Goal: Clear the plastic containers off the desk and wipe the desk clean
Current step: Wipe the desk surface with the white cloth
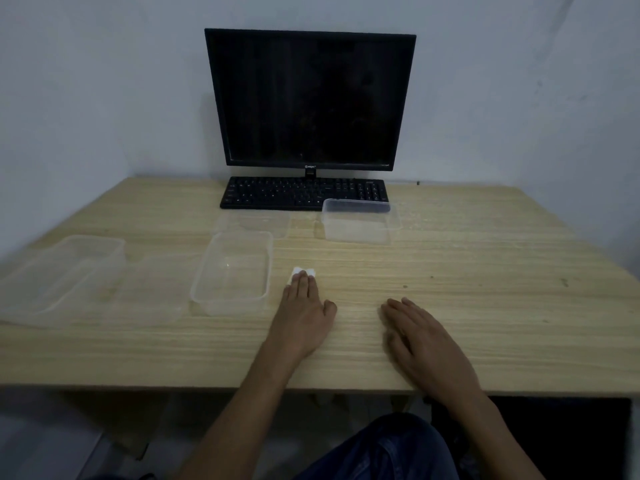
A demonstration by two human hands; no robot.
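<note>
Under my left hand a small white tissue is lying on the surface, and I am pressing it down with straight fingers, nothing pinched. My right hand is resting flat and spread at three o'clock of it, holding nothing.

Just beside the tissue at nine o'clock the nearest container is sitting open; wiping that way would likely shove it, since it looks light and slippery. A flat lid is lying at eleven o'clock, another container at one o'clock is touching the keyboard, and a fourth is sitting far out at nine o'clock near the left edge, where a push could tip it off. Open room is lying from two to four o'clock.
</note>
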